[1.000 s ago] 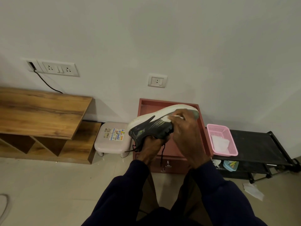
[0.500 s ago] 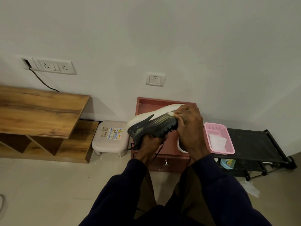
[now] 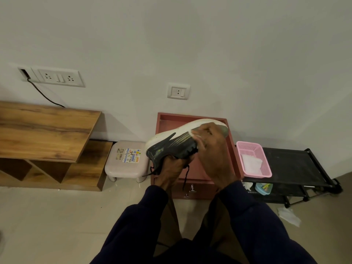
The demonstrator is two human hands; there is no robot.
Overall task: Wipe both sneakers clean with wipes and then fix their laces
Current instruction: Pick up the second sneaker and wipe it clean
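Observation:
A dark grey sneaker with a white sole is held on its side above the red cabinet, sole turned to the wall. My left hand grips it from below at the opening, and black laces dangle beneath. My right hand holds a white wipe and presses it on the shoe's upper near the sole edge. The other sneaker is hidden from view.
A pink basket with white wipes sits on a black rack at the right. A used wipe lies on the floor. A small beige stool and a wooden shelf unit stand at the left.
My right hand with the wipe slid along the shoe's side, from the sole edge toward the laces and back to the middle. The sneaker tilted slightly in my left hand.

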